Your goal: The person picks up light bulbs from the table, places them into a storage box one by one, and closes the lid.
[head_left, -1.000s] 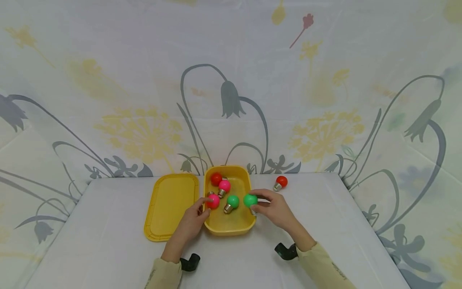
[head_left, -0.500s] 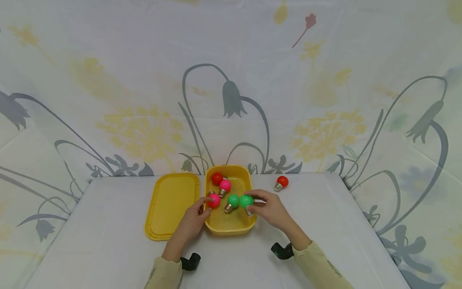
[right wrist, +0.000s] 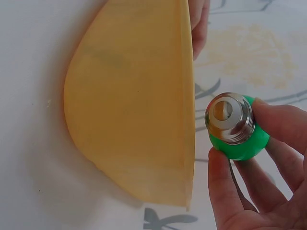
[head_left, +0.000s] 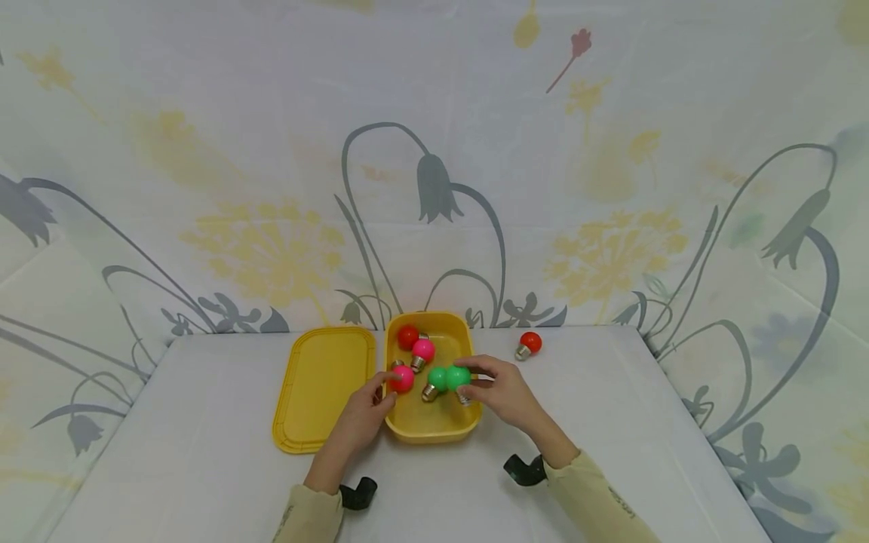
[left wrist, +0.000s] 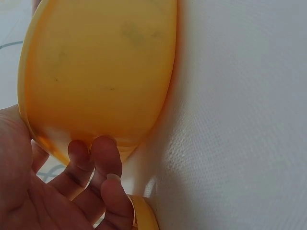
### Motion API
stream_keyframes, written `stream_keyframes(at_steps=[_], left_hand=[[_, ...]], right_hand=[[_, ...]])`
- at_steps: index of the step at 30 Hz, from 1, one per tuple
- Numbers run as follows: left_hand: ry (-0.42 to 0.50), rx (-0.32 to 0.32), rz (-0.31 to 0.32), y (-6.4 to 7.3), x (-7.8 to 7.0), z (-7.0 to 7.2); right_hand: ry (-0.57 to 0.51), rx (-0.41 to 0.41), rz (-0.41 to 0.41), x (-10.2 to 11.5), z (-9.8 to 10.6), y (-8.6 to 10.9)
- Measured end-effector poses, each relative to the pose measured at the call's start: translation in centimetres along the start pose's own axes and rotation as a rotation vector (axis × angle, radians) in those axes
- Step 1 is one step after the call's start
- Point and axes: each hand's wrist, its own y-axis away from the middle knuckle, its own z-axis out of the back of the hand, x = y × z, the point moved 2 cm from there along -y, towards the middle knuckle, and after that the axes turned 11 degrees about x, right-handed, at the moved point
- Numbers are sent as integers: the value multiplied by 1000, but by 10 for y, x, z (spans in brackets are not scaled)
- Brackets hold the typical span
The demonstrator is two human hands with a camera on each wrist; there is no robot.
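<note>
A yellow plastic box [head_left: 434, 434] holds two pink light bulbs [head_left: 424, 349], a red bulb [head_left: 407, 336] and a green bulb [head_left: 437, 378]. My left hand [head_left: 362, 415] grips the box's left rim, fingertips [left wrist: 106, 146] against the outer wall; in the head view it overlaps the nearer pink bulb [head_left: 402, 379]. Above the box's right side, my right hand [head_left: 508, 390] pinches another green bulb [right wrist: 240, 146] between thumb and fingers. Its metal base points toward the right wrist camera, and in the head view its globe overlaps the green bulb in the box.
A yellow lid [head_left: 324, 392] lies flat on the white table [head_left: 204, 452], left of the box. One red bulb [head_left: 530, 343] lies at the back right. Black curved pieces [head_left: 524, 470] sit at both wrists. A flower-patterned cloth [head_left: 285, 151] stands behind the table.
My right hand has moved left over the box with the green bulb, from the right rim to near the other green bulb. The left hand has stayed at the left rim.
</note>
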Motion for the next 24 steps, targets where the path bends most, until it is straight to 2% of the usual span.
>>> stream_keyframes(at_steps=[8, 16, 24], left_hand=[[-1, -5, -28, 0, -1, 0], [-4, 0, -22, 0, 0, 1], [-5, -2, -29, 0, -1, 1]], right_hand=[[-1, 1, -7, 4, -2, -2], [-1, 28, -21, 7, -8, -3], [12, 57, 5, 11, -12, -8]])
